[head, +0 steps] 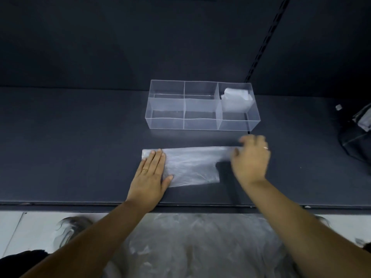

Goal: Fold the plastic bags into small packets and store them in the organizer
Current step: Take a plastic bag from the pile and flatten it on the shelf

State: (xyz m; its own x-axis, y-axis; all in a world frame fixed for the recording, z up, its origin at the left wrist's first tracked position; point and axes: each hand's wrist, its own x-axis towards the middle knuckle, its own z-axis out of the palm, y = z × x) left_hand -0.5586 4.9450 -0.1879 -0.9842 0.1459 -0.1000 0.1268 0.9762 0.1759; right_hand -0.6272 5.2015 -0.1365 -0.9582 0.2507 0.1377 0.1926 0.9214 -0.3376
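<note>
A clear plastic bag (pixel 192 167) lies flattened into a long strip on the dark shelf, in front of the organizer. My left hand (pixel 150 175) presses flat on its left end with straight fingers. My right hand (pixel 251 159) is over the bag's right end, fingers curled at the handle strip; it is blurred, so its grip is unclear. The clear organizer (pixel 200 125) stands behind, divided into several compartments. A folded white bag packet (pixel 236 95) sits in its back right compartment.
A pile of loose clear plastic bags (pixel 200 247) lies below the shelf's front edge (pixel 60 203). A dark bag with a strap (pixel 357 137) sits at the far right of the shelf. A slotted upright (pixel 265 43) runs up the back wall.
</note>
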